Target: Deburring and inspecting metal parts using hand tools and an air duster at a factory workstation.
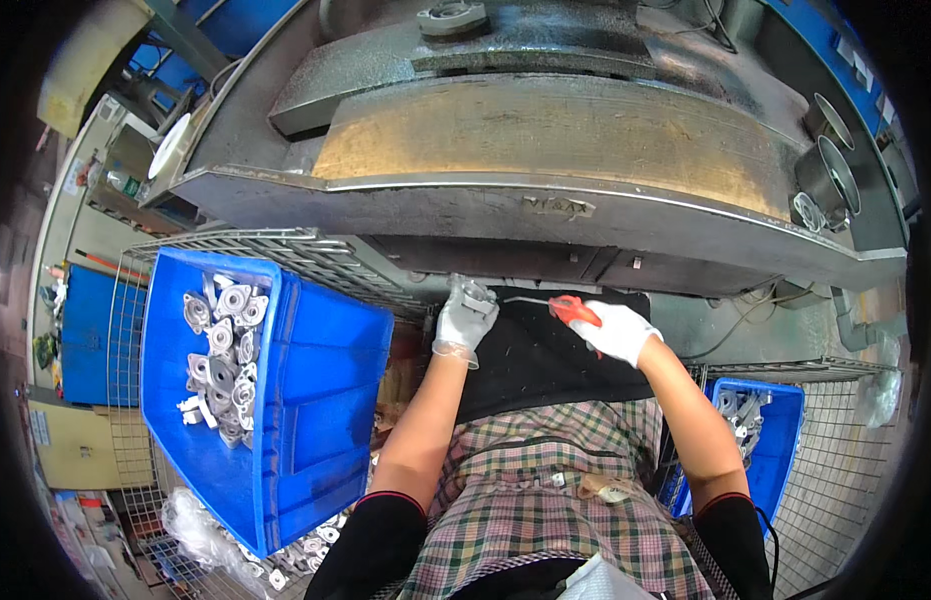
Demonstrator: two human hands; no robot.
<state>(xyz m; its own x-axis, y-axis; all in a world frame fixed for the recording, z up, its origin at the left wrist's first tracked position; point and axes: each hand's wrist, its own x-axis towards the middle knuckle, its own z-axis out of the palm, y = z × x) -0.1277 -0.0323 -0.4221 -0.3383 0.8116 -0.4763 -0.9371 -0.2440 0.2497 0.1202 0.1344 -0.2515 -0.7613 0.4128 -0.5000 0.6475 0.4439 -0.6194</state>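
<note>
My left hand [463,327], in a white glove, is closed around a small grey metal casting [472,293] in front of the bench. Fingers and glove cover much of the casting. In my right hand [622,334], also gloved, is a red air blow gun [573,310], gripped by its body. Its thin metal nozzle [528,300] points left toward the casting, with a small gap between. Both hands are over a black cloth [525,350] on my lap.
A blue bin [330,400] of grey castings [221,370] stands tilted at my left in a wire cage. Another blue bin [780,440] with metal parts is at my right. Ahead runs the metal bench edge [465,200], with a wooden board [545,125] behind it and metal cups [833,180] at right.
</note>
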